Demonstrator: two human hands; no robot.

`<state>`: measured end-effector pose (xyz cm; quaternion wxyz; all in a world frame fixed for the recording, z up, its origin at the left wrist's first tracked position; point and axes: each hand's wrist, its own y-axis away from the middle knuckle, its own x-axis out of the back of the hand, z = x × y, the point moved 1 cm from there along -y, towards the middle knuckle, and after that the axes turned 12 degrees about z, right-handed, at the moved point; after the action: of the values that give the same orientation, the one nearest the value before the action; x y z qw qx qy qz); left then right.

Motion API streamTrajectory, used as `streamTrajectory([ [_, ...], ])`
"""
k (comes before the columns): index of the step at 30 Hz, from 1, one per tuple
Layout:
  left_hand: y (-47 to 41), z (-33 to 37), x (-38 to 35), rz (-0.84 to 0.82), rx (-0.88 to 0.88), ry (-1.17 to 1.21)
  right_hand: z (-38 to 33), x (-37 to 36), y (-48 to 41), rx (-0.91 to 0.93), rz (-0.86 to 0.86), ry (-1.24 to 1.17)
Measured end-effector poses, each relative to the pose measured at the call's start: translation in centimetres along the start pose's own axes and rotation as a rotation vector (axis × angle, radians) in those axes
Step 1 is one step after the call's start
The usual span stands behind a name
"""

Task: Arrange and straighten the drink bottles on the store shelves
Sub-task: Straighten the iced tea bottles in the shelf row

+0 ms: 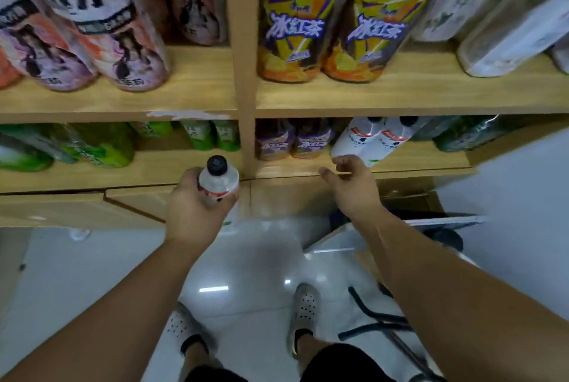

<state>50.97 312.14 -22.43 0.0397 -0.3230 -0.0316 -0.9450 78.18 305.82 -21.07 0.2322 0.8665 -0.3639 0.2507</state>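
Observation:
My left hand [192,209] grips a white bottle with a black cap [218,179], held upright in front of the lower shelf's edge [123,172]. My right hand [351,184] hovers empty with fingers loosely curled, just in front of two matching white bottles [369,139] standing on the lower right shelf. Beside these stand small purple iced-tea bottles [292,141]. On the upper shelf are two large yellow-purple iced-tea bottles [332,27] and, to the left, pink-white tea bottles [92,27].
Green bottles [92,144] fill the lower left shelf and dark green ones [462,135] sit at the lower right. White cartons [508,21] lean on the upper right shelf. A vertical divider [244,73] splits the shelves. Below are my feet on a glossy white floor [252,258] and a dark metal frame [378,323].

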Motion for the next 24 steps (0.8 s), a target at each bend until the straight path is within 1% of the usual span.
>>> streamTrajectory([
  [5,5.1,5.2,-5.8,-0.019,0.063,0.047,4.4,6.8,-7.0,-0.024,0.119,-0.02],
  [8,6.1,7.0,-8.9,-0.027,0.058,0.071,6.4,8.9,-10.5,-0.033,0.156,-0.023],
  [12,6.0,8.3,-12.1,-0.026,0.059,0.085,7.9,8.9,-14.0,0.025,0.148,-0.036],
  [15,5.7,8.8,-13.2,-0.006,0.053,0.065,8.2,8.1,-15.9,0.064,0.099,-0.033],
  [18,5.4,9.1,-13.7,0.008,0.059,0.053,8.0,7.3,-17.3,0.034,0.038,-0.101],
  [21,5.5,9.3,-13.5,-0.002,0.058,0.039,8.6,6.5,-18.7,0.034,0.053,-0.126],
  [24,5.9,9.3,-13.0,-0.005,0.068,0.037,8.8,6.9,-18.4,0.044,0.045,-0.086],
])
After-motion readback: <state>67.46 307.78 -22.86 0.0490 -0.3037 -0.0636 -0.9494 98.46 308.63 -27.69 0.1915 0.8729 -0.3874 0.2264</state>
